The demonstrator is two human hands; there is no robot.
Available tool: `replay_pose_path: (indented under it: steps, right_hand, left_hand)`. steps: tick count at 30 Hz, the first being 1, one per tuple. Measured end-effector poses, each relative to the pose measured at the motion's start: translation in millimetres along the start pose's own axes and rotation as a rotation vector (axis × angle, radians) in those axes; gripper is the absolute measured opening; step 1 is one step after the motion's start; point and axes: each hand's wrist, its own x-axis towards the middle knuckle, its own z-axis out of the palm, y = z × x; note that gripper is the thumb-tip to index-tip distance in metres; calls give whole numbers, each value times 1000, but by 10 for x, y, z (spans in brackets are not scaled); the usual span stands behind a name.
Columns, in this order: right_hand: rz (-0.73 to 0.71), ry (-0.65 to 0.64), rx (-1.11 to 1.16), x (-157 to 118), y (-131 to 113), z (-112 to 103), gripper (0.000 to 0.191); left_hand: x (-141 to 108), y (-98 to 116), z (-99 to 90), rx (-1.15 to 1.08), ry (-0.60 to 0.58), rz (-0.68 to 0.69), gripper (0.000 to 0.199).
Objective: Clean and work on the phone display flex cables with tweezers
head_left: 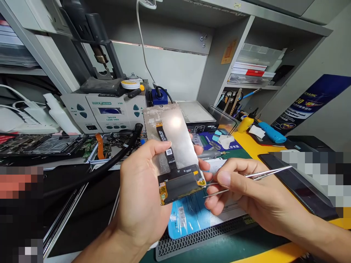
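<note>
My left hand [142, 190] holds up a phone screen panel [178, 135] by its left edge, back side facing me. The panel's back is silvery, with a black flex cable [167, 146] running down to a dark lower strip with gold contacts. My right hand [246, 193] grips metal tweezers [263, 173], whose tips point left at the lower right corner of the panel. Both hands hover above a blue packet [189, 215] lying on the work mat.
A grey hot-air rework station [109, 113] stands at the back left with a black hose [117, 157]. Opened phones [55, 144] lie on the left. A heating plate [196, 113], tools on the yellow mat [246, 140], and a dark phone [298, 182] sit at right.
</note>
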Motion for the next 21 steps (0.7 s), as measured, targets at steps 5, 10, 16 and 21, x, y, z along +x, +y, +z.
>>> replay_pose_path:
  steps: [5,10,16,21]
  right_hand:
    - [-34,-7,-24,-16,7,-1,13]
    - [-69,-12,-60,-17,4,0,11]
    - [-19,-11,15,-19,-4,30,14]
    - [43,13,73,-25,21,39,15]
  left_hand:
    - [-7,12,-13,23,-46,7,35]
    - [-39,22,-12,22,-47,-1,35]
    - [-71,43,20,9,-104,6,42]
    - [-116,41,22,6,-109,13,43]
